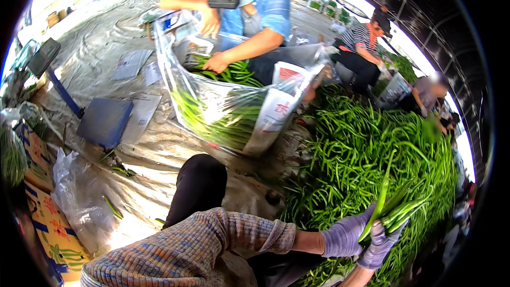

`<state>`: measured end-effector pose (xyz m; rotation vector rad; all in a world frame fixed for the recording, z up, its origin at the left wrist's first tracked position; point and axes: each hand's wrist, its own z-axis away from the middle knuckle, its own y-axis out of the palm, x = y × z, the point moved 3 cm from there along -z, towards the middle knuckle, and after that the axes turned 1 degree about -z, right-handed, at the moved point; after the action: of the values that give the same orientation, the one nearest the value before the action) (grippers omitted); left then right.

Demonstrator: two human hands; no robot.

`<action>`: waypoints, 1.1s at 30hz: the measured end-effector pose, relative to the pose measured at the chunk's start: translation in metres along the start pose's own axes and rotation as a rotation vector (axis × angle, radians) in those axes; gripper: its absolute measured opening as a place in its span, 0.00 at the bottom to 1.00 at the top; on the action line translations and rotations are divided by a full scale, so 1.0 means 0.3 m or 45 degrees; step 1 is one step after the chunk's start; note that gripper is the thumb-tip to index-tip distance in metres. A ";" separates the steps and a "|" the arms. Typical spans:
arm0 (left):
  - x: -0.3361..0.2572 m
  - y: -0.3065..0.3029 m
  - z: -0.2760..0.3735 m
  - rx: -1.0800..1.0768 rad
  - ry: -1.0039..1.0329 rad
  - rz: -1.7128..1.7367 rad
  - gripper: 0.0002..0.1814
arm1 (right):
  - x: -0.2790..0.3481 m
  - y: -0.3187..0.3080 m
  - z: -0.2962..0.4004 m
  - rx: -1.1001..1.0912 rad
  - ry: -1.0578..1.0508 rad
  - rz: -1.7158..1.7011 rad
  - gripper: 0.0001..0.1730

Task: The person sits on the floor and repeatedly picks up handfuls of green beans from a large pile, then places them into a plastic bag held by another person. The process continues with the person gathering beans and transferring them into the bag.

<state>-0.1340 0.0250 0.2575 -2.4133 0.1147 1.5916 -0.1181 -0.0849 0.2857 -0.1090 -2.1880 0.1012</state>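
Note:
My left hand (346, 232), in a purple-grey knit glove, reaches across from the left and grips a small bunch of long green chili peppers (402, 209). Against it, my right hand (379, 247) in a matching glove closes around the lower ends of the same bunch. One longer pepper (383, 191) sticks up steeply between the hands. The palms and some fingers are hidden behind the peppers. Below and beyond lies a broad heap of loose green chili peppers (350, 139).
A co-worker's hand (217, 63) reaches into a clear plastic bag (207, 115) of peppers ahead. At left stand a blue platform scale (105, 121), a crumpled plastic bag (79, 191) and printed cartons (55, 223). Other people sit along the heap's far edge.

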 end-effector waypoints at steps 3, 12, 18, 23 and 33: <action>0.107 -0.107 0.017 -0.397 0.399 -0.122 0.49 | 0.012 0.225 -0.038 0.050 -0.109 -0.030 0.62; -0.074 -0.767 0.009 -0.735 0.838 -0.647 0.56 | 0.249 0.825 -0.424 0.431 -0.229 -0.096 0.53; -0.164 -1.368 0.039 -0.442 0.228 -1.040 0.52 | 0.447 1.388 -0.641 0.894 -0.775 -0.116 0.42; -0.006 -1.808 0.200 -0.100 -0.282 -1.255 0.42 | 0.221 1.761 -0.666 1.328 -0.417 0.619 0.51; 0.371 -1.999 0.487 0.387 -0.646 -1.949 0.15 | -0.288 2.241 -0.474 1.846 -0.282 1.113 0.59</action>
<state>-0.0998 0.6484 0.1984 -1.0553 -1.1512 1.0986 0.0752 0.5771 0.2220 -0.2077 -1.6119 2.1382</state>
